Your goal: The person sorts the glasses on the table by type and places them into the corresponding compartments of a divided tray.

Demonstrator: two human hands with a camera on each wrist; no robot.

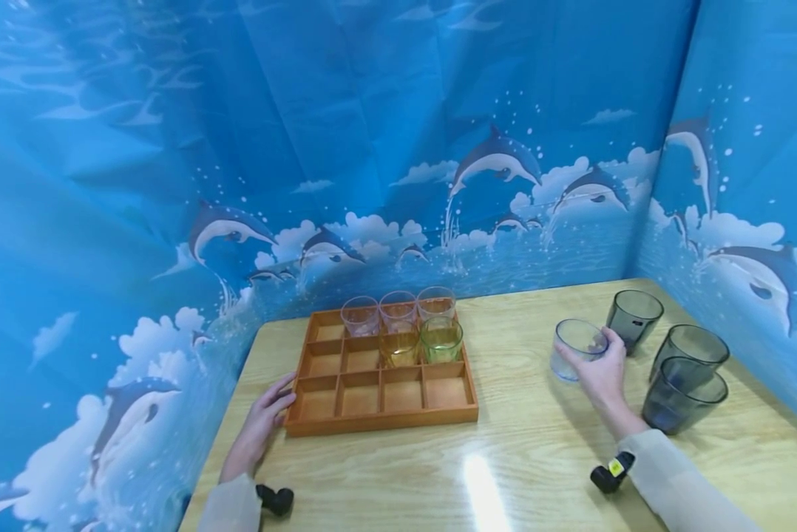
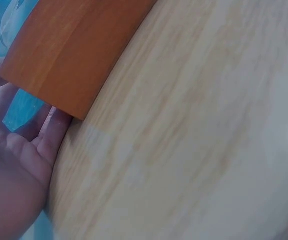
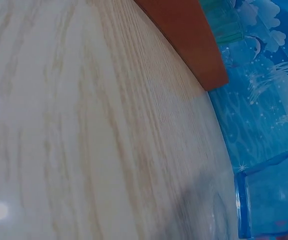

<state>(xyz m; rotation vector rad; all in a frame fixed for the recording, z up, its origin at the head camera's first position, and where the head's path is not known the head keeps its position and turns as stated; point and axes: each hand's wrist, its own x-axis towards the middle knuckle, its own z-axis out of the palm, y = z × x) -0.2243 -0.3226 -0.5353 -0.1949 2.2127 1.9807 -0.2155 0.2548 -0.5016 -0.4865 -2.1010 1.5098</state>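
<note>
My right hand grips a clear, bluish drinking glass, thumb on its near left side and fingers on its right. That glass shows in part at the right wrist view's lower right. My left hand touches the left side of a wooden compartment tray; in the left wrist view its fingers lie loosely extended by the tray corner. Pale pink glasses stand in the tray's back row. A yellow glass and a green glass occupy the middle row's right side.
Three smoky grey glasses stand right of my right hand: one farther back, two close together nearer and in front. Blue dolphin-printed sheets hang behind the wooden table and along its sides.
</note>
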